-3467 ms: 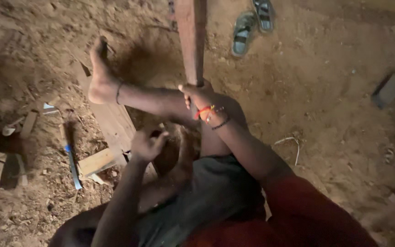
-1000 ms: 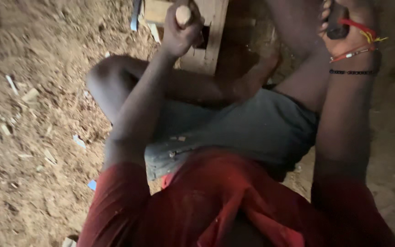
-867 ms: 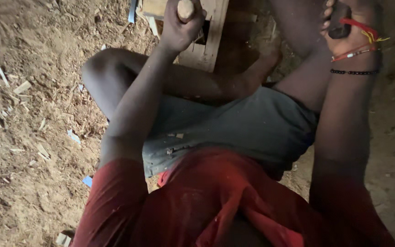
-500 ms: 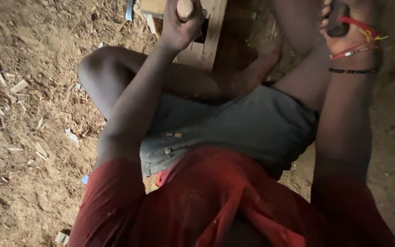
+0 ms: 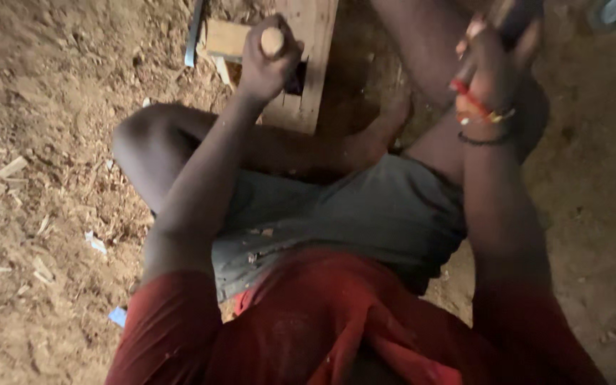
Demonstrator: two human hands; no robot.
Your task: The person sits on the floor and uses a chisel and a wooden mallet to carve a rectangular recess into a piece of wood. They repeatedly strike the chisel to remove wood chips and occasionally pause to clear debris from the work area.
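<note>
I sit on a dirt floor with my legs folded. My left hand (image 5: 264,65) is shut around a pale wooden handle (image 5: 273,41) of a tool held upright over a flat wooden board (image 5: 314,43); a dark slot shows in the board beside my fist. My right hand (image 5: 495,58), with red, orange and black wrist bands, is raised at the upper right and grips a dark handle (image 5: 513,16) whose head is out of view. My bare foot (image 5: 383,132) rests near the board's close end.
A small light wood block (image 5: 224,39) and a blue-grey strip (image 5: 195,32) lie left of the board. Wood chips and shavings (image 5: 8,167) litter the dirt at the left. A grey object (image 5: 611,11) sits at the top right corner.
The view has shifted down and right since a second ago. My right hand has moved left and lower in view, still gripping its handle. My left hand stays on the wooden handle over the board.
</note>
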